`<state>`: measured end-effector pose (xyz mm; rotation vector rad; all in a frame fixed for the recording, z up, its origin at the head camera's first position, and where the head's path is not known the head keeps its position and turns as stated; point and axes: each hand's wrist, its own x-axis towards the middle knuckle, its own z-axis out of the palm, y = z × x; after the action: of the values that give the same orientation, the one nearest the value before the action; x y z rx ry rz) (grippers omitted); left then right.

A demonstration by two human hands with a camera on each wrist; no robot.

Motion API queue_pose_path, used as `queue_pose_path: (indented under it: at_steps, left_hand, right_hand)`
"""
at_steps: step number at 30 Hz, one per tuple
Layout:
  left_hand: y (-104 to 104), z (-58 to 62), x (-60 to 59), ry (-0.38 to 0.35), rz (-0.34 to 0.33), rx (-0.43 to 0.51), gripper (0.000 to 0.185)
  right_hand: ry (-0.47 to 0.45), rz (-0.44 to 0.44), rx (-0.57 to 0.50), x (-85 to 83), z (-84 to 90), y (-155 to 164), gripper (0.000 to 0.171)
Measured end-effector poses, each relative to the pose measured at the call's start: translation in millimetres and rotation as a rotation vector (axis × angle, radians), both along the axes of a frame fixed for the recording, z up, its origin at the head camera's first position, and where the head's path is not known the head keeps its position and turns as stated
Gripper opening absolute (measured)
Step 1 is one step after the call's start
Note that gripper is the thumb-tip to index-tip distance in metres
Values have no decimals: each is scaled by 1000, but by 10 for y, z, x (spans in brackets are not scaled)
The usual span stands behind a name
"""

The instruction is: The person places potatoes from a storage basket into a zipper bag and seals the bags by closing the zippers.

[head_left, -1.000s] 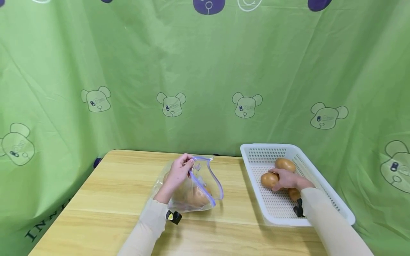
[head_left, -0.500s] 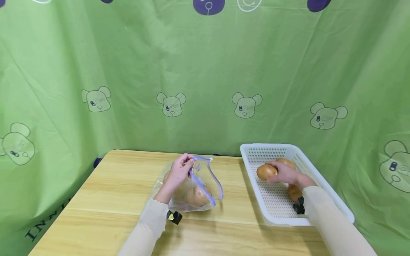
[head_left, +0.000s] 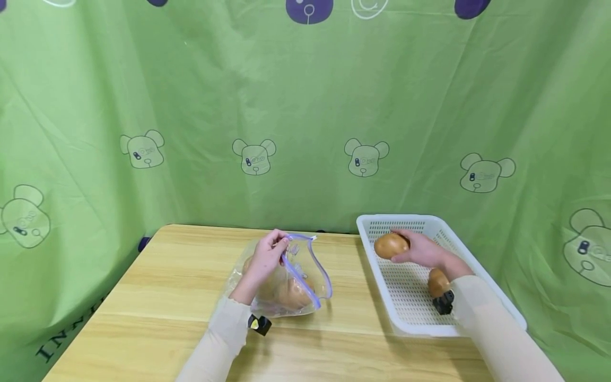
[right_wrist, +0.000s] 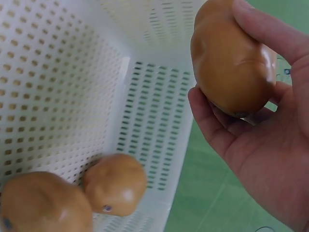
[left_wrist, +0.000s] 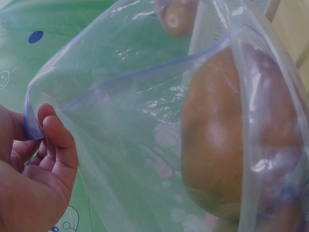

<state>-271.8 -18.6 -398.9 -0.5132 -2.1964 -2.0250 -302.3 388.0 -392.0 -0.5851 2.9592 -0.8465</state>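
My left hand (head_left: 260,262) pinches the purple zip edge of a clear zip bag (head_left: 298,265), whose mouth gapes toward the right. Inside the bag lie brown potatoes; one potato (left_wrist: 215,137) shows large through the plastic in the left wrist view. In my right hand (head_left: 422,250) is another potato (head_left: 391,246), gripped between thumb and fingers over the far left part of a white basket (head_left: 406,313). The right wrist view has this held potato (right_wrist: 234,63) raised, with two more potatoes below, one at the left (right_wrist: 46,203) and a smaller-looking one (right_wrist: 116,183).
The wooden table (head_left: 181,276) carries the bag in the middle and the basket on the right. One potato (head_left: 437,283) shows in the basket near my right wrist. A green curtain (head_left: 305,106) with bear prints hangs behind the table.
My right hand has lifted the potato from among the others and moved it up and toward the basket's far left side. The left hand keeps its pinch on the bag, unmoved.
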Motion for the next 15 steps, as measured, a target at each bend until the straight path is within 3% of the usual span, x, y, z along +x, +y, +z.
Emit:
queue_pose_path:
  at_steps: [8, 15]
  left_hand:
    - [-14, 28, 16, -30, -14, 10, 15]
    - [-23, 256, 198, -19, -23, -12, 16]
  right_hand:
    - [47, 23, -26, 55, 113, -161, 83]
    - [68, 76, -32, 158, 258, -368, 77]
